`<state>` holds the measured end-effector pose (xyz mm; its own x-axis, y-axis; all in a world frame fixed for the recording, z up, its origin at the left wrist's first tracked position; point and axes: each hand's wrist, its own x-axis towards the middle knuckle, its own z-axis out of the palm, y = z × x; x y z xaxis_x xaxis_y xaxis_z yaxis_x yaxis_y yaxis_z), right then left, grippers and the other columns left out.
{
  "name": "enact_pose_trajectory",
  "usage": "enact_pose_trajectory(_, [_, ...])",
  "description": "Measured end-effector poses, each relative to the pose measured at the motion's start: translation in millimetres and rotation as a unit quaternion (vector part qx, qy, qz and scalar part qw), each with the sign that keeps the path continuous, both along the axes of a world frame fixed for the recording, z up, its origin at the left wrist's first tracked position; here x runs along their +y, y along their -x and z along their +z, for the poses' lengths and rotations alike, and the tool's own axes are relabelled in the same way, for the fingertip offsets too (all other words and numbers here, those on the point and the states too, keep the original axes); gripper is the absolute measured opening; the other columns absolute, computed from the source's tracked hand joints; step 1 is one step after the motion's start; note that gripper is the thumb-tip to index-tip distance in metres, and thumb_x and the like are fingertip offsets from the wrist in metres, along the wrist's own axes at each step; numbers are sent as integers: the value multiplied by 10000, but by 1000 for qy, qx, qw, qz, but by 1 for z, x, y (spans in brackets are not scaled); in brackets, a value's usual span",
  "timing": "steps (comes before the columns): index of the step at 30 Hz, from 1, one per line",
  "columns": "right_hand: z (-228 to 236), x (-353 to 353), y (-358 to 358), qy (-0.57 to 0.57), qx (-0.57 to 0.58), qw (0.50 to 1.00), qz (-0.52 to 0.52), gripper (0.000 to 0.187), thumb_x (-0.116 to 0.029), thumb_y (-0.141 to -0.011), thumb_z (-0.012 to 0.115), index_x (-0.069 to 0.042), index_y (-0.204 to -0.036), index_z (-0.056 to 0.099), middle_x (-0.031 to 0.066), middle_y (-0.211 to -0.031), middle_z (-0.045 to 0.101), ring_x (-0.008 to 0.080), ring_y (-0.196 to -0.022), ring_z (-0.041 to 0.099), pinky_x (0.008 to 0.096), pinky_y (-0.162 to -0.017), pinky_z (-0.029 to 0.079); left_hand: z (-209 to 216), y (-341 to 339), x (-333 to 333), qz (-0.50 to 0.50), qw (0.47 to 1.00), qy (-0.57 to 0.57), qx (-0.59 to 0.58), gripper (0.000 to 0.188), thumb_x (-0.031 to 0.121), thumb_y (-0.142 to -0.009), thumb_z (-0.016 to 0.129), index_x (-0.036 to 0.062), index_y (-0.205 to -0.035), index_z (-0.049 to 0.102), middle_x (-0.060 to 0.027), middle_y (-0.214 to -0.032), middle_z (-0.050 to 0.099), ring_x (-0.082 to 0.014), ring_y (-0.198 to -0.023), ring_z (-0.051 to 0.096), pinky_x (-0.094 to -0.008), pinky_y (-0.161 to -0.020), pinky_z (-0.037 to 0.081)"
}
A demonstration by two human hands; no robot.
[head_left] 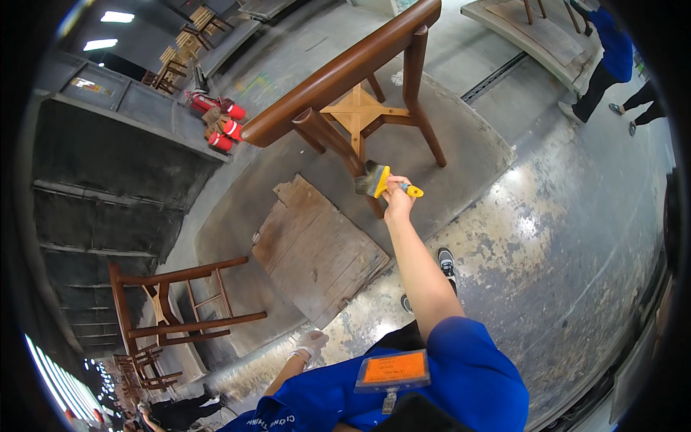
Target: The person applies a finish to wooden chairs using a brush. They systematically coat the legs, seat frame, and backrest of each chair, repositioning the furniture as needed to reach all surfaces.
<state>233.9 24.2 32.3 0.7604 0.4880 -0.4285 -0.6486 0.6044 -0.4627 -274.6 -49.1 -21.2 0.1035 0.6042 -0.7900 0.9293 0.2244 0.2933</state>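
Note:
My right hand (399, 198), bare, is closed around the yellow handle of a wide paintbrush (381, 181). Its dark bristles meet a front-left leg (358, 160) of a brown wooden chair frame (338, 75). This chair has a thick curved back rail, and pale wooden cross braces (358, 111) show where a seat would sit. It stands on a broad grey board (468, 137). Low at my left side, my left hand (309, 345) wears a whitish glove; its fingers are curled in, with nothing visible in them.
A worn brown cardboard sheet (313, 248) lies on the board. Another chair frame (180, 302) lies tipped to the left. Red buckets (229, 129) stand by a dark panelled wall (108, 194). Two people stand at far right beside a platform (547, 43). More chairs are behind.

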Motion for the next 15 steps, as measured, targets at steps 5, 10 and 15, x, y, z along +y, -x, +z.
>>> enact_pose_trajectory(5, [3, -4, -9, -325, -72, 942, 37, 131, 49, -970, 639, -63, -1036, 626, 220, -1445, 592, 318, -1206, 673, 493, -987, 587, 14, -91, 50, -82, 983, -149, -74, 435, 311, -932, 786, 50, -1270, 700, -98, -1156, 762, -217, -1054, 714, -350, -965, 552])
enact_pose_trajectory(10, [55, -26, -76, 19, 16, 998, -51, 146, 9, -933, 647, -97, -1034, 640, 180, -1351, 657, 298, -1143, 677, 491, -1000, 552, 85, -245, 100, -27, 905, -214, -367, 427, 136, -937, 781, 28, -1316, 616, -143, -1239, 712, -243, -1174, 688, -376, -1038, 531])
enact_pose_trajectory(15, [112, -66, -181, -433, -157, 874, -156, 125, 16, -946, 664, -84, -1019, 643, 126, -1195, 690, 330, -1140, 662, 550, -1092, 502, 158, -336, 113, -51, 842, -320, -432, 578, 21, -897, 795, 37, -1416, 541, -110, -1377, 618, -231, -1298, 591, -384, -1114, 469])
